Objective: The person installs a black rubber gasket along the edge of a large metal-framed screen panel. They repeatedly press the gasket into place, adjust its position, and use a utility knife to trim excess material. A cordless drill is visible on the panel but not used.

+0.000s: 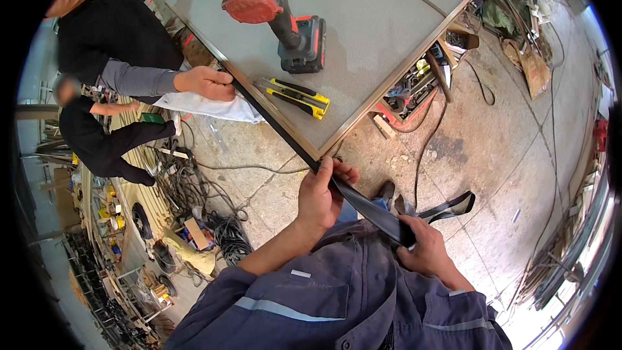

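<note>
A black rubber strip [369, 206] runs along the left edge of a grey panel [382, 32] and past its near corner. Close to that corner, my left hand [322, 196] pinches the strip between thumb and fingers. My right hand [424, 246] grips the strip lower down, by my jacket, and its loose end loops out to the right. Farther up the same edge, a co-worker's hand [206, 83] is closed at the strip. On the panel lie a yellow and black utility knife [295, 97] and a red and black cordless power tool [282, 16].
Under the panel's right edge sits a red toolbox [411, 100] full of tools. Cables [427, 136] trail over the concrete floor [473, 155]. A second person [97, 129] stands at the left, near long strips and coiled black cable [230, 236]. Scrap lengths line the right wall.
</note>
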Demonstrator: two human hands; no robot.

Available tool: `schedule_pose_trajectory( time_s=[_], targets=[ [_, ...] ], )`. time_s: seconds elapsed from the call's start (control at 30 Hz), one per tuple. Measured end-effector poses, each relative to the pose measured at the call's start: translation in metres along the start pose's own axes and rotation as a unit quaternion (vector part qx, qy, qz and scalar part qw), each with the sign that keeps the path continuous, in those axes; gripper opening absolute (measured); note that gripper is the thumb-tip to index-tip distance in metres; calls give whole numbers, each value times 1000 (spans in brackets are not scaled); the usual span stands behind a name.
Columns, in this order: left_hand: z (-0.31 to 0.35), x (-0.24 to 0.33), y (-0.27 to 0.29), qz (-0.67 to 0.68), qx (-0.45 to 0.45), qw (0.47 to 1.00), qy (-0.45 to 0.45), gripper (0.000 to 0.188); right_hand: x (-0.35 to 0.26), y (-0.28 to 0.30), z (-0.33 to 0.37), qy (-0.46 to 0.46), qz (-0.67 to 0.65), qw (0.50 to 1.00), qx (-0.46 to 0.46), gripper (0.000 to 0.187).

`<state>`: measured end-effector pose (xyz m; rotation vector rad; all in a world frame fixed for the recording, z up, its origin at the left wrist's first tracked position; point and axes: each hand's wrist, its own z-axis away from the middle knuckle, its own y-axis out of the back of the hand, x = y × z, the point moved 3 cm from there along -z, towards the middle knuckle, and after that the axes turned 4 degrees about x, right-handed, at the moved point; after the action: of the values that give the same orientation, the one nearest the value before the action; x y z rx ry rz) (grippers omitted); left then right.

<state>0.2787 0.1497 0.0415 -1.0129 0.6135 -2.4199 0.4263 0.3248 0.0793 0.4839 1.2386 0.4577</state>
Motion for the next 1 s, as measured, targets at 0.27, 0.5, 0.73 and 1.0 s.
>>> schedule_pose_trajectory(
  time_s=[0.27, 0.5, 0.73, 1.0],
  targets=[
    [-3, -3, -5, 22, 13, 1000, -7, 23, 41, 21, 42, -60, 42, 995, -63, 51],
    [-5, -5, -5, 23, 24, 999, -2, 24, 62, 27, 72, -61, 23, 995, -71, 45],
    [-9, -7, -8, 28, 32, 999, -12, 26, 68, 40, 84, -67, 21, 996, -54, 43],
    [-9, -7, -6, 9, 31, 999, -7, 27, 91, 41, 108, -87, 27, 994, -54, 41]
  ],
)
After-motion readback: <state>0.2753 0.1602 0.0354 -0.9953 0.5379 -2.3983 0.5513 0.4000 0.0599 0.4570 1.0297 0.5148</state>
